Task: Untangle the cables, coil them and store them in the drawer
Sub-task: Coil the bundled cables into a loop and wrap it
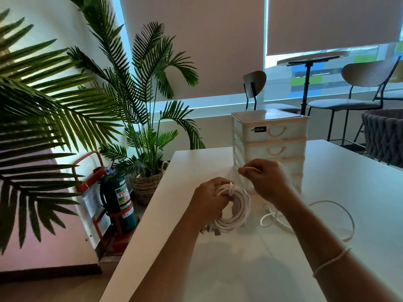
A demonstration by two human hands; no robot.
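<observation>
Left hand [210, 196] gripping coiled cable [236, 211], right hand [267, 182] pinching its end

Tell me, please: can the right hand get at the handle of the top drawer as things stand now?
Probably not at once. The right hand pinches a cable end, so it is busy. The path up to the top drawer handle looks free, and the drawer unit stands right behind the hand.

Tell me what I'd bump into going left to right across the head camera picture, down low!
fire extinguisher → woven plant basket → left hand gripping the coiled white cable → loose white cable lying on the white table
</observation>
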